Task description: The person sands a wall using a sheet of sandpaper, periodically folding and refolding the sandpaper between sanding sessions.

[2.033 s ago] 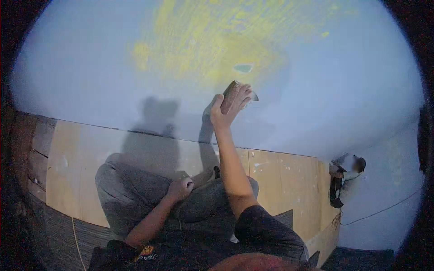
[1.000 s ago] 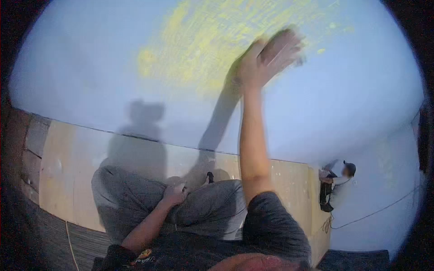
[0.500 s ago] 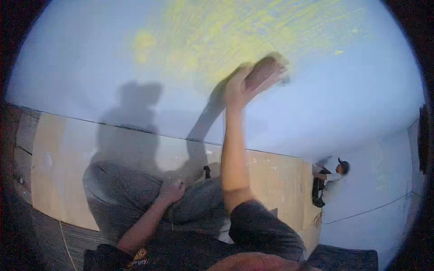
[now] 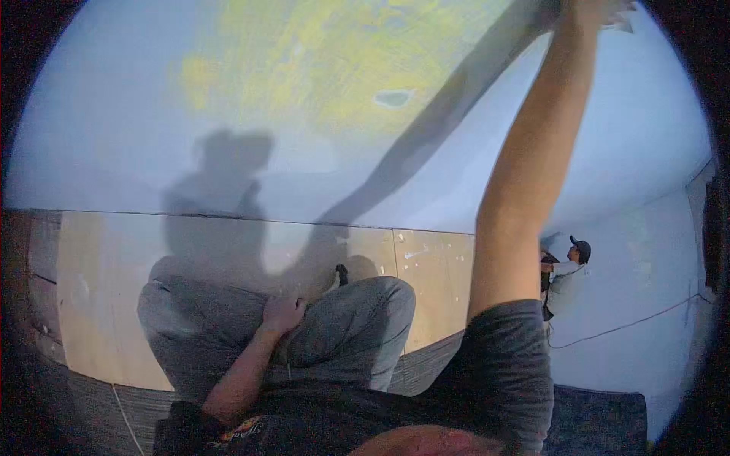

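- Wall (image 4: 327, 163): pale blue, beyond the right fingers.
- Wooden panel (image 4: 437, 273): well below the right fingers.
- Yellow patch (image 4: 304, 61): on the wall, left of the right fingers.
- Right hand (image 4: 598, 11): raised, fingers blurred and partly cropped; grip cannot be told.
- Left hand (image 4: 284, 312): on the lap, fingers curled, contents indiscernible.
- Dark piece (image 4: 625, 27): at the right fingers, mostly hidden.

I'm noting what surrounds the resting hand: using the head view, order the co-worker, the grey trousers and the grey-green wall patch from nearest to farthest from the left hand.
1. Grey trousers: directly under the left hand, at the lap.
2. Grey-green wall patch: ahead, higher up, amid the yellow.
3. Co-worker: far off to the right, beyond the raised arm.
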Tool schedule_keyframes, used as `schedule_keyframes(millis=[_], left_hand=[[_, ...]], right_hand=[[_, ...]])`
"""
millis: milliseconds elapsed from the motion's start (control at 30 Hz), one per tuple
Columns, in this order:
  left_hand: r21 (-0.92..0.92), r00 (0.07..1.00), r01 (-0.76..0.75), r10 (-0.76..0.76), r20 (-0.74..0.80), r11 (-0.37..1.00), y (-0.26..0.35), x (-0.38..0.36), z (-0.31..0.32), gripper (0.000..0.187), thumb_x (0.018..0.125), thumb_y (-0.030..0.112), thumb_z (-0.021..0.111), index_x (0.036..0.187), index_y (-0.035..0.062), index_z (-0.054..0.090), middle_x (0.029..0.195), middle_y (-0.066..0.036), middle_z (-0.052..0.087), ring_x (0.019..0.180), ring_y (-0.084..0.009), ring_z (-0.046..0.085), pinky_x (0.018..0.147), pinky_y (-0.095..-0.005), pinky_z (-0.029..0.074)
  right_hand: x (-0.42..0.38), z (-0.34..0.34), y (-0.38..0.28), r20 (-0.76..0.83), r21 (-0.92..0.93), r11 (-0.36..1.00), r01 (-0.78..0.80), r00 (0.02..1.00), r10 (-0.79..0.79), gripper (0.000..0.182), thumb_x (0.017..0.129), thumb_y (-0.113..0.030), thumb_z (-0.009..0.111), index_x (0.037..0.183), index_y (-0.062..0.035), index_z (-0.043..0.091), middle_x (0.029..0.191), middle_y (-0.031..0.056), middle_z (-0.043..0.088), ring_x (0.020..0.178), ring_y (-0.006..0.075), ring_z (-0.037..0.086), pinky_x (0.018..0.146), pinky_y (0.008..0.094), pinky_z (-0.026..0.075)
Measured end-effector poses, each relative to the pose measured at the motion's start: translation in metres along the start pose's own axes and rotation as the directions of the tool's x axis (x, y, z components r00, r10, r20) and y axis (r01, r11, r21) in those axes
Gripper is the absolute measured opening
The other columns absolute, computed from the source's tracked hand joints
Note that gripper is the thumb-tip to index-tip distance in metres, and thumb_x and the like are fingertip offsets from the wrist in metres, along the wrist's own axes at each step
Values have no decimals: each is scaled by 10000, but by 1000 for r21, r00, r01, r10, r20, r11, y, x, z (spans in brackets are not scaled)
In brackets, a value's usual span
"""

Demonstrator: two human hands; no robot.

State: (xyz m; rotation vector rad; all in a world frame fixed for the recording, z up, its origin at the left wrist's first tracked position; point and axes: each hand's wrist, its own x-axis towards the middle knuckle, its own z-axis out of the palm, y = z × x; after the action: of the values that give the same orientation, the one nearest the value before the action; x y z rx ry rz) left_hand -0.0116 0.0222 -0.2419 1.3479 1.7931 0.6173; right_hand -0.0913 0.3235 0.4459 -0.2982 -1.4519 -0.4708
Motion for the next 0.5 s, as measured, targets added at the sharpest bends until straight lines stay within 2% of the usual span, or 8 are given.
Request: schedule_keyframes(millis=[67,167,233,300,333,367,433,500], left_hand=[[-25,999,26,-27,-31,999,19,-11,-28,424,973,385,496,1200,55,634,1170,-230,666,1102,-430,619,976,-537,456],[-15,998,16,-17,-54,1000,29,-6,-15,451,987,423,460,1186,61,641,1146,-224,676,1095,-424,626,1000,-559,433],[-22,994,-30,28,-109,999,30,-7,-8,451,987,427,459,1179,62,642,1163,-223,669,1113,-417,618,1006,-562,428],[-47,999,-33,33,-5,998,21,-2,-5,426,983,398,484,1196,61,634,1207,-226,648,1159,-401,596,1007,-551,432],[-58,998,-35,38,49,998,15,0,-5,415,981,384,497,1204,60,630,1229,-228,638,1181,-393,586,1007,-545,434],[-24,994,-106,107,20,994,13,1,-1,405,977,363,510,1210,52,626,1239,-235,627,1186,-393,580,997,-537,443],[66,972,-234,236,-19,970,2,10,0,388,971,321,536,1223,37,618,1259,-249,604,1195,-394,569,976,-519,461],[52,935,-261,265,-235,964,-7,10,10,351,963,274,558,1189,13,622,1136,-259,637,1084,-416,613,926,-498,491]], right_hand=[[-11,-10,-27,72,23,968,-251,966,249,572,1055,-375,373,1539,-69,365,1590,178,362,1501,394,238,1231,508,81],[-86,-18,8,105,-20,983,-183,977,184,581,1042,-369,420,1508,-27,361,1541,222,341,1454,409,231,1190,542,101],[-176,-32,17,190,-48,967,-250,948,255,591,1033,-365,452,1488,1,358,1509,251,327,1423,420,226,1163,565,115],[-280,-55,1,311,-70,935,-348,883,352,604,1024,-361,483,1468,29,355,1477,280,313,1392,430,222,1135,587,128],[-330,-71,-24,401,-98,913,-396,824,401,681,1029,-329,454,1574,-2,210,1660,238,76,1541,404,-31,1219,562,-52],[-373,-88,-46,397,-94,903,-420,816,421,669,1033,-325,440,1575,-2,217,1668,208,88,1545,391,-23,1219,557,-51],[-444,-126,-71,587,-44,901,-431,719,373,649,1047,-312,416,1577,-1,209,1671,192,99,1547,382,-13,1223,545,-40],[-490,-157,-90,685,38,820,-572,612,395,639,1056,-334,412,1567,7,235,1661,199,147,1546,366,49,1233,509,15]])
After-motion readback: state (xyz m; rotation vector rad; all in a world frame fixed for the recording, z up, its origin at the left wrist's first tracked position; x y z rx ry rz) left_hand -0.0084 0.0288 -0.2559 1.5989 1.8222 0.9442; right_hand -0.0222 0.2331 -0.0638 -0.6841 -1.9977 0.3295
